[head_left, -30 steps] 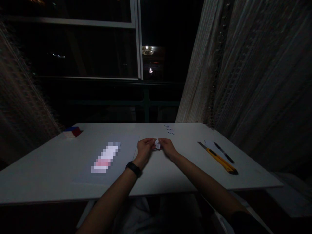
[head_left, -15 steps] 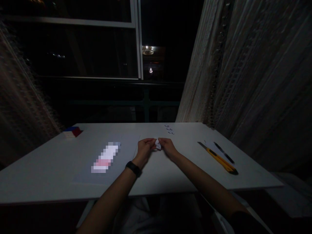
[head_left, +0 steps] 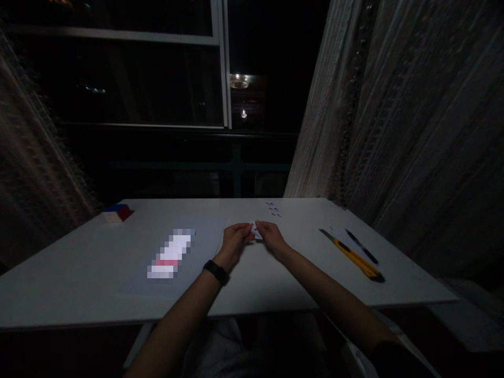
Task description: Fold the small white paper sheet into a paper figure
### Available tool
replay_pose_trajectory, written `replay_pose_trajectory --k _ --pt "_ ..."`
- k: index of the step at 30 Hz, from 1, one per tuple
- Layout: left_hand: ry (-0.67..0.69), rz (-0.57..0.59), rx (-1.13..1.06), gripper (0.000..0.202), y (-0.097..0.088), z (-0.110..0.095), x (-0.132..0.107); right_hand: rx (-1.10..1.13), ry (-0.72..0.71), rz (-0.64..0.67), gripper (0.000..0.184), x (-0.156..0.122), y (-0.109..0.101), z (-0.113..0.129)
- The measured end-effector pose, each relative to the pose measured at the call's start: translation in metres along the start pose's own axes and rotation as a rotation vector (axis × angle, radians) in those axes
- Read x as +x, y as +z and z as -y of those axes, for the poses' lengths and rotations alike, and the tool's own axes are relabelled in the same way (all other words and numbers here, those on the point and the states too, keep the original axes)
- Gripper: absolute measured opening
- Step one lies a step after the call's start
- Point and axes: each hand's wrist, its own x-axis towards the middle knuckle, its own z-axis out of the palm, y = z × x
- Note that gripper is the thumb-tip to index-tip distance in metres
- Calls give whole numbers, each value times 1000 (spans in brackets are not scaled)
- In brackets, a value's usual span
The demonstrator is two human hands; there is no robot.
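A small piece of white paper (head_left: 256, 232) with a dark mark is held between my two hands over the middle of the white table (head_left: 271, 283). My left hand (head_left: 235, 237), below a black wristband (head_left: 216, 272), pinches its left side. From the right, my right hand (head_left: 271, 236) grips the other edge with closed fingers. The fingers cover much of the paper, so its folds are hard to make out. Beyond the hands lie several small paper pieces with dark marks (head_left: 273, 209).
A yellow utility knife (head_left: 354, 257) with its blade out lies at the right, beside a black pen (head_left: 362, 247). To the left a lit, pixelated screen (head_left: 171, 254) rests on a white sheet (head_left: 205, 262). A coloured puzzle cube (head_left: 117, 213) sits far left.
The paper between my hands has tilted slightly and less of it shows below the fingers. Both hands have shifted only a little.
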Motion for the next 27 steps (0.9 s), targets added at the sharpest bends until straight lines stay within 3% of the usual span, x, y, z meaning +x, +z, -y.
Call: replay_pose_trajectory --k 9,15,20,27 --pt "6 -42 -26 15 0 1 1 -113 -79 35 48 0 -1 0" --pt "18 -62 -12 16 -1 1 2 -287 -174 2 38 -1 -1 -1" --pt "53 -112 -7 18 -1 1 4 -308 -160 -53 31 -3 -1 3" --pt "71 -83 -7 20 -2 3 5 -220 -138 36 28 1 -2 0"
